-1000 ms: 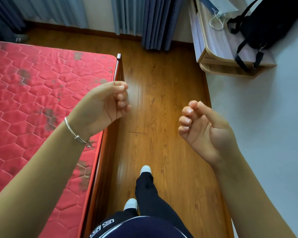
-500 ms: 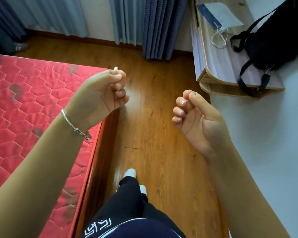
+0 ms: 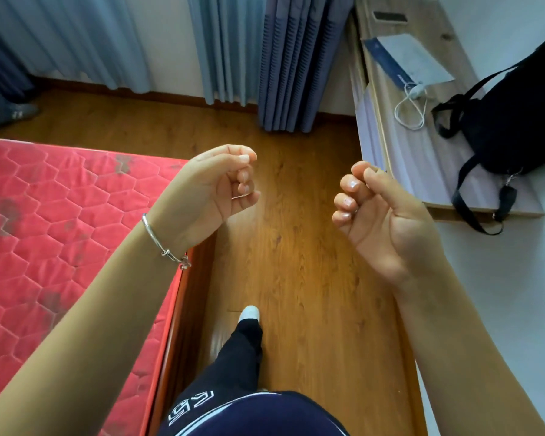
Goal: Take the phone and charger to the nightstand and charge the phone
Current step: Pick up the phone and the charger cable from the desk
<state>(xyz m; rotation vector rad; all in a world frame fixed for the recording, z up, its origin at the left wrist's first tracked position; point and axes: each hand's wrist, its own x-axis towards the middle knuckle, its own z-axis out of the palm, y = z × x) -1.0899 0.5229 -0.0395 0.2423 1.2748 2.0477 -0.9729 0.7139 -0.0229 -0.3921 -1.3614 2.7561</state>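
A white charger with its looped cable (image 3: pixel 411 105) lies on the wooden desk (image 3: pixel 422 158) at the upper right, next to a white and blue paper packet (image 3: pixel 406 59). A small dark flat rectangle (image 3: pixel 389 16) at the desk's far end may be the phone; I cannot tell. My left hand (image 3: pixel 214 187) and my right hand (image 3: pixel 378 212) are raised over the floor, palms toward me, fingers curled in, holding nothing. Both are well short of the desk.
A black bag with straps (image 3: pixel 516 121) covers the desk's right side. A bed with a red quilted mattress (image 3: pixel 60 231) and a wooden frame fills the left. Wooden floor (image 3: pixel 296 278) runs between bed and white wall. Blue curtains (image 3: pixel 293 64) hang ahead.
I have walked forward along the bed, so the desk, charger and bag are closer and lower in view. Both hands stay raised with fingers curled.
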